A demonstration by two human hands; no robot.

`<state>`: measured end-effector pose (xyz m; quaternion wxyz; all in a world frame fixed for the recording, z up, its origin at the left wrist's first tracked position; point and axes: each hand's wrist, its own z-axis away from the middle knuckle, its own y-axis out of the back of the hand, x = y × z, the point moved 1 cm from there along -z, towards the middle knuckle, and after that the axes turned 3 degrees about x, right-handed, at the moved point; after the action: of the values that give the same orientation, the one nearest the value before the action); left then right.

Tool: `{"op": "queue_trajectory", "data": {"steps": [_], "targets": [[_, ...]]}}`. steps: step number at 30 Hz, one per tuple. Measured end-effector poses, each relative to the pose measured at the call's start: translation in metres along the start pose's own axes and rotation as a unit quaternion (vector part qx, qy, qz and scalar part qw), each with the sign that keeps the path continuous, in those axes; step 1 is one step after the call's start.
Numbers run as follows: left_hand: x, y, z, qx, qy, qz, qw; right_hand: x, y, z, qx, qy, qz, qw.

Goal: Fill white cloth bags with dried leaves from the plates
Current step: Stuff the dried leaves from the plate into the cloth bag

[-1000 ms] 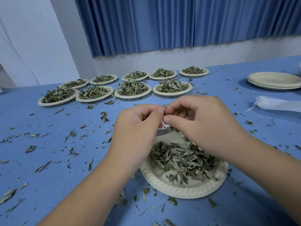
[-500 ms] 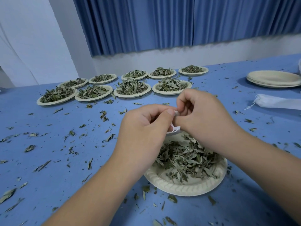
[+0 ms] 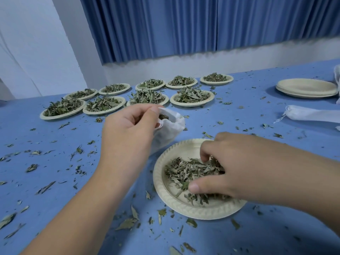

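At centre our left hand (image 3: pixel 128 133) pinches the limp bag (image 3: pixel 172 130) by its rim, likely the best hold, while our right hand (image 3: pixel 239 166) curls round light, crumbly leaves (image 3: pixel 184 172) lower right.

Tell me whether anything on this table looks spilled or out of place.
Yes: loose dried leaf scraps lie strewn across the blue tablecloth, many around the near cream paper plate, instead of on plates. The left hand holds the white cloth bag open; the right hand grabs the plate's dried leaves.
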<state>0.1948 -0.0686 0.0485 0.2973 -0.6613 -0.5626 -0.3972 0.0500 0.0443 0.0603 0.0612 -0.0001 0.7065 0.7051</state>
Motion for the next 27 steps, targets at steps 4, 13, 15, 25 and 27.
{"op": "queue_trajectory", "data": {"steps": [4,13,15,25,27], "targets": [[0.001,0.003,-0.001,0.011,-0.026,-0.041,0.999,-0.007,-0.01,-0.004,0.012,-0.007,0.05,0.999],[0.001,0.008,-0.004,0.027,-0.051,-0.11,0.992,-0.009,-0.016,-0.013,0.037,0.006,0.005,0.999],[0.001,0.009,-0.005,0.031,-0.052,-0.116,0.991,-0.008,-0.016,-0.016,0.034,0.006,-0.005,0.999],[-0.002,0.008,-0.003,0.002,-0.056,-0.151,0.987,0.013,0.007,-0.016,0.08,0.029,-0.184,0.979],[-0.002,0.005,-0.001,-0.013,-0.053,-0.148,0.987,0.017,0.012,-0.017,0.101,0.035,-0.224,0.969]]}}
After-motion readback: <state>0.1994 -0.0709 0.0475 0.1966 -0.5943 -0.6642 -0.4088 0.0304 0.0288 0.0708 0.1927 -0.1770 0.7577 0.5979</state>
